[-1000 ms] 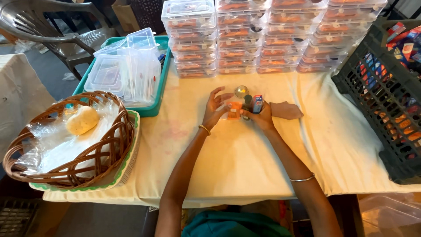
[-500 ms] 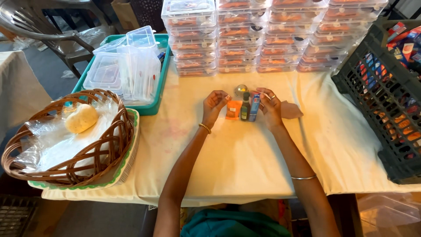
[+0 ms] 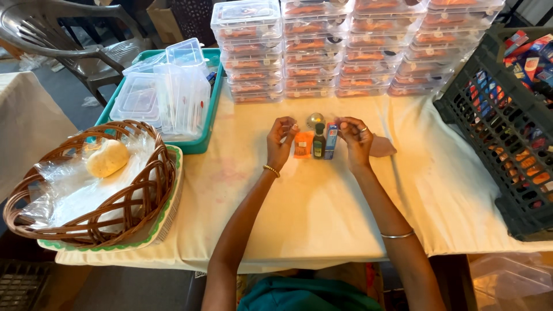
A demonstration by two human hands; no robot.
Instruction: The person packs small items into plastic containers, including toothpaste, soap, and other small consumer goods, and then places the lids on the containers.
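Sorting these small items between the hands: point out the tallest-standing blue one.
The blue box, rightmost of three, beside the right hand; the dark bottle and orange packet differ in colour.

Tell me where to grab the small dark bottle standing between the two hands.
Pinch the small dark bottle at its cap and neck, coming from above. It stands upright with an orange packet and a blue box close on either side, so its flanks look blocked.

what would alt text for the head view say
Two hands, left hand and right hand, flank an orange packet, dark bottle and blue box on a cloth-covered table, with stacked clear food boxes behind.
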